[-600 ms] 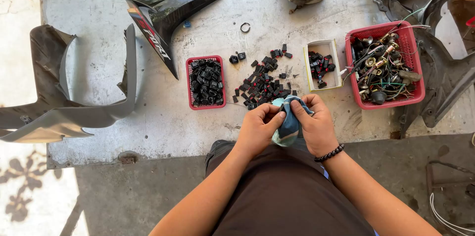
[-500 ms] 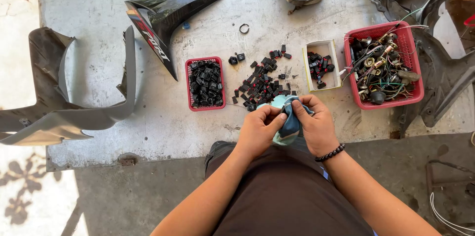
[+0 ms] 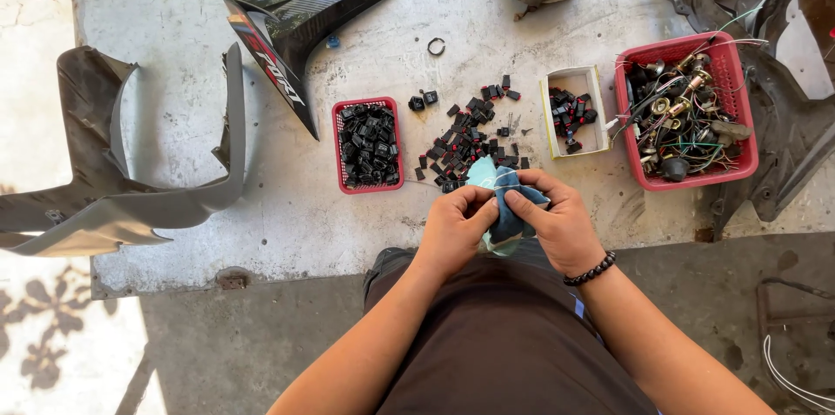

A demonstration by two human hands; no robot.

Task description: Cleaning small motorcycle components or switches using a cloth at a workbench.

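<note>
Both hands, left hand (image 3: pixel 454 228) and right hand (image 3: pixel 557 222), pinch a blue rag (image 3: pixel 506 210), perhaps around a small part, while just beyond them loose black clips (image 3: pixel 470 141) lie unsorted beside a filled red tray (image 3: pixel 367 144).

1. A small red basket (image 3: pixel 367 145) full of little black parts sat on the grey table (image 3: pixel 261 224).
2. More black parts (image 3: pixel 470 132) lay loose beside it.
3. A big red basket (image 3: pixel 731 167) held tangled wires.
4. A shiny black cover (image 3: pixel 300 19) lay near a small ring (image 3: pixel 436 46).
</note>
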